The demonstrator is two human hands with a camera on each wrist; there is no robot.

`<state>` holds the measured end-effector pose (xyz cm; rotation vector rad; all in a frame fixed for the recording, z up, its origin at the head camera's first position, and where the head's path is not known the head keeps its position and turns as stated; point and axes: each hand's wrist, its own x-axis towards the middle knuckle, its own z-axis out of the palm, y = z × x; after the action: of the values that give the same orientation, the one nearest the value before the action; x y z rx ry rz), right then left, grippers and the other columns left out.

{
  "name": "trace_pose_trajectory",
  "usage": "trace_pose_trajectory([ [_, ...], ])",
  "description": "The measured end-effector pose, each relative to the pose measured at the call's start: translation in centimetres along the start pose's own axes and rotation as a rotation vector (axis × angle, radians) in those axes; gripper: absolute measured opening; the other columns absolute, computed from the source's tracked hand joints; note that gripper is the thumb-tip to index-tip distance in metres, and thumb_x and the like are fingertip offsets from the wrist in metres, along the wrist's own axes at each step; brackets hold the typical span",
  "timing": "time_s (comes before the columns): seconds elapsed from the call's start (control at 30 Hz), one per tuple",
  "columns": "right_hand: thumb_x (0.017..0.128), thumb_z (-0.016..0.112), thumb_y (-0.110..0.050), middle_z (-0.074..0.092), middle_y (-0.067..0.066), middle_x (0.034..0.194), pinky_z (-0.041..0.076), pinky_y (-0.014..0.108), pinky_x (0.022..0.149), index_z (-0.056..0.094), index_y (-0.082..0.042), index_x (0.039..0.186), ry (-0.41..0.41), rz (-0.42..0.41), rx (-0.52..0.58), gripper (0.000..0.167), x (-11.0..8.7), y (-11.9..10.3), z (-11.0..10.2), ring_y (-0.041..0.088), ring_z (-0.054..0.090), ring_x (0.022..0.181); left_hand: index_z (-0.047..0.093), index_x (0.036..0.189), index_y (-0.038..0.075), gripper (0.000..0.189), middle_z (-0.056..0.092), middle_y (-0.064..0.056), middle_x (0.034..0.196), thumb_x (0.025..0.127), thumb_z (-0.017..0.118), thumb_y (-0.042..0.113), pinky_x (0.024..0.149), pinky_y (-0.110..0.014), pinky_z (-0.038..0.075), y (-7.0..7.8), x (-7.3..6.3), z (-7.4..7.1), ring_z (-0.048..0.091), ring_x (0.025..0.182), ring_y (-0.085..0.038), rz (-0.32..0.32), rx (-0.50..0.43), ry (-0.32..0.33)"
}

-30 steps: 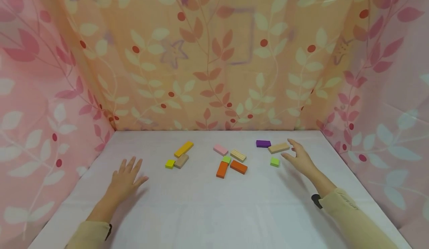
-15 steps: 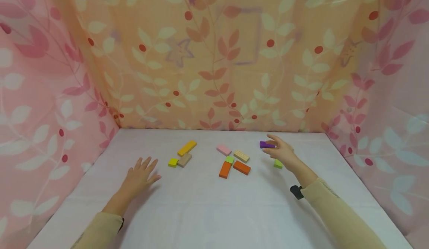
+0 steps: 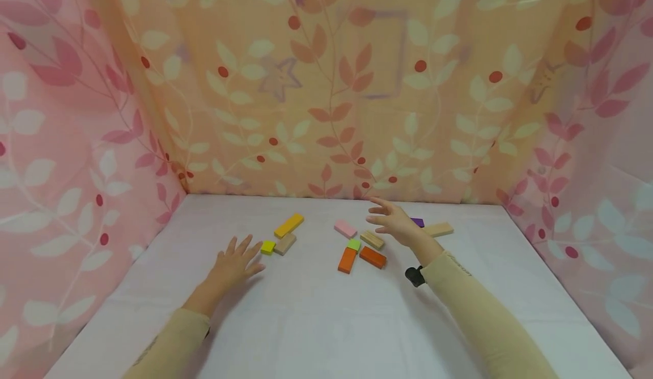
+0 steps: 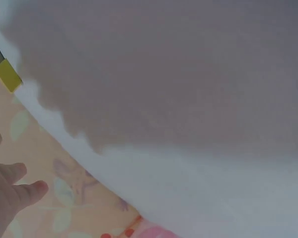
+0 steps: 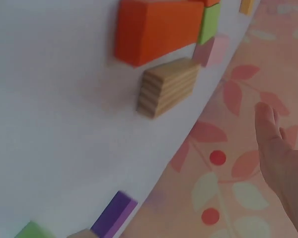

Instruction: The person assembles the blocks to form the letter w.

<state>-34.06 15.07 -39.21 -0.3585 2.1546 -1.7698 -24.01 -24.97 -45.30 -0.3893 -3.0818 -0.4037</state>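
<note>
My left hand [image 3: 232, 265] hovers over the table's left side with fingers spread, holding nothing; a yellow block [image 3: 267, 247] is the nearest thing to it. Beside that lie a plain wooden block [image 3: 285, 244] and a longer amber block [image 3: 289, 225]. Raised above the table, my right hand [image 3: 398, 223] has loosely bent fingers and nothing in them. A striped wooden block [image 3: 372, 239] lies just left of and below it. Close by are a pink block [image 3: 345, 229], a green block [image 3: 353, 245] and two orange blocks, one upright-slanted [image 3: 347, 260], one to its right [image 3: 373, 257].
Behind my right wrist a purple block [image 3: 418, 222] shows partly, with a pale wooden block [image 3: 440, 230] beside it. A green block [image 5: 34, 231] appears at the right wrist view's lower edge. Floral cloth walls [image 3: 326, 84] enclose the white table [image 3: 316, 322] at the back and sides.
My right hand has moved left, from beside the pale wooden block to above the striped block's area. My left hand has shifted slightly right, towards the yellow block. The blocks keep their arrangement.
</note>
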Motion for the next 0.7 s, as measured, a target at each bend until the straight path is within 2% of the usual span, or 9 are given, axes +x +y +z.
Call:
trace_pose_trajectory([
  [0.17,0.098,0.057,-0.008,0.030,0.029,0.149,0.035,0.058,0.104,0.024,-0.008,0.154,-0.022,0.009,0.026,0.065,1.6,-0.3,1.7,0.044,0.039,0.132,0.044,0.145,0.003,0.062,0.026,-0.020,0.156,0.098,0.052,0.043,0.102,-0.076,0.015,0.6,0.8,0.4,0.010,0.141,-0.052,0.068,-0.001,-0.053],
  [0.3,0.098,0.058,-0.008,0.032,0.029,0.148,0.035,0.058,0.104,0.024,-0.008,0.154,-0.033,0.036,0.049,0.066,2.7,-0.1,2.9,0.043,0.040,0.132,0.046,0.144,0.006,0.060,0.027,-0.014,0.157,0.099,0.051,0.045,0.105,-0.073,0.012,1.3,1.1,0.9,0.007,0.143,-0.047,0.084,0.000,-0.083],
  [0.43,0.097,0.057,-0.004,0.033,0.032,0.147,0.034,0.058,0.105,0.025,-0.007,0.154,-0.030,0.050,0.073,0.065,3.6,-0.2,4.0,0.044,0.042,0.131,0.044,0.146,0.006,0.060,0.031,-0.012,0.156,0.099,0.050,0.044,0.105,-0.072,0.011,1.9,1.6,1.1,0.009,0.144,-0.046,0.102,-0.006,-0.084],
  [0.7,0.096,0.060,-0.010,0.041,0.018,0.147,0.028,0.056,0.110,0.035,-0.022,0.151,-0.009,0.185,0.082,0.062,4.8,-0.9,6.2,0.040,0.046,0.128,0.043,0.146,0.005,0.063,0.032,-0.011,0.155,0.098,0.051,0.045,0.105,-0.073,0.011,2.4,2.5,1.3,0.010,0.144,-0.046,0.099,-0.001,-0.115],
])
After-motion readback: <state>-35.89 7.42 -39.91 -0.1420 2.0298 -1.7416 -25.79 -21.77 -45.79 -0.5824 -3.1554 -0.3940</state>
